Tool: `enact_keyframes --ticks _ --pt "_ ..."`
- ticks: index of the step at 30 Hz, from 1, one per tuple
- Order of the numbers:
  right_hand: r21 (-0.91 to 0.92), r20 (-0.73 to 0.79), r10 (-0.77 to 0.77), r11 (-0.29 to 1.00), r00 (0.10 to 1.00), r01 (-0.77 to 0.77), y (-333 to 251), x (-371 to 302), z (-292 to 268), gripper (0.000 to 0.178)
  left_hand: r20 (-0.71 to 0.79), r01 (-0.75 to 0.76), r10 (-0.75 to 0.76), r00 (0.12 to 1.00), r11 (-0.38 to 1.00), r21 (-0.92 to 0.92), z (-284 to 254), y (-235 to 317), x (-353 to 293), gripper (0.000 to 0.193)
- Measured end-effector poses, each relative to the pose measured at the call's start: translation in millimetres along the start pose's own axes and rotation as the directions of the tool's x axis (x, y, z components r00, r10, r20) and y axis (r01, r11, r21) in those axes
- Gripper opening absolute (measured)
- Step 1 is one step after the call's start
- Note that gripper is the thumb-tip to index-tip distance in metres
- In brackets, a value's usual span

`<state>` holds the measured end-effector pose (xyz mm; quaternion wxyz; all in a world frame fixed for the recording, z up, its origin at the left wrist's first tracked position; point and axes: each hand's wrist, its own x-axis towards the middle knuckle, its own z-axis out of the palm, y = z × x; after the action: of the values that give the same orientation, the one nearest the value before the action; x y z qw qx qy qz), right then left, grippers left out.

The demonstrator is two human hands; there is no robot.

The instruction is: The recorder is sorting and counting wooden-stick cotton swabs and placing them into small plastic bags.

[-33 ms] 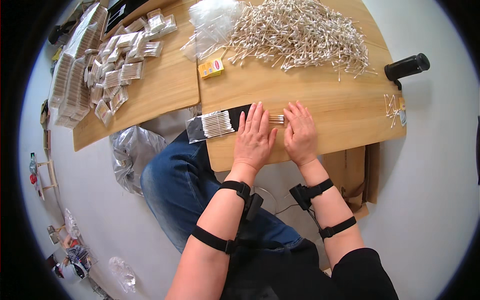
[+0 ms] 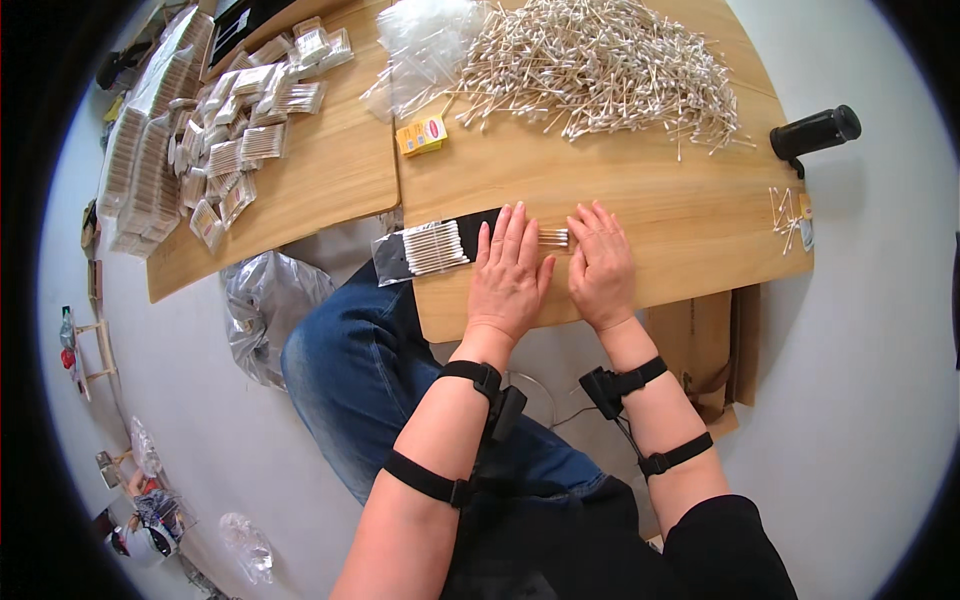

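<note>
My left hand (image 2: 508, 275) lies flat with fingers stretched out, palm down over the end of a black strip (image 2: 487, 224) near the table's front edge. It covers part of a small group of cotton swabs (image 2: 553, 238), whose white tips show between my hands. Beside those tips rests my right hand (image 2: 603, 268), fingers extended and thumb close to them. To the left of my left hand, a row of cotton swabs (image 2: 434, 247) lies side by side on the black strip, with a clear plastic bag (image 2: 393, 262) around its left end. What is under my palms is hidden.
A big heap of loose cotton swabs (image 2: 610, 75) covers the back, next to clear bags (image 2: 425, 40) and a yellow card stack (image 2: 421, 136). Filled packets (image 2: 235, 155) pile up on the left table. At right are a black cylinder (image 2: 815, 133) and a few stray swabs (image 2: 783, 215).
</note>
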<state>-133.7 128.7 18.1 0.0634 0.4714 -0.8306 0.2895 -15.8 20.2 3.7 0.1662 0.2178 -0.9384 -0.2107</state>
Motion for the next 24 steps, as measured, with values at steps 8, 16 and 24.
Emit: enact_keyframes --ticks 8,16,24 --pt "0.038 -0.018 0.050 0.998 0.999 -0.049 -4.1 14.9 -5.2 0.038 0.022 0.020 -0.022 1.000 0.996 0.081 -2.3 -0.4 2.0 0.065" --pt "-0.248 -0.064 0.023 0.968 0.998 -0.038 17.6 93.3 20.9 0.041 0.097 -0.001 -0.017 0.995 0.983 0.183 -4.8 1.1 1.4 0.064" --pt "-0.226 -0.051 0.109 0.967 0.993 -0.118 24.9 75.2 17.0 0.038 0.095 0.026 -0.042 0.995 0.986 0.164 -4.6 1.4 -0.3 0.062"
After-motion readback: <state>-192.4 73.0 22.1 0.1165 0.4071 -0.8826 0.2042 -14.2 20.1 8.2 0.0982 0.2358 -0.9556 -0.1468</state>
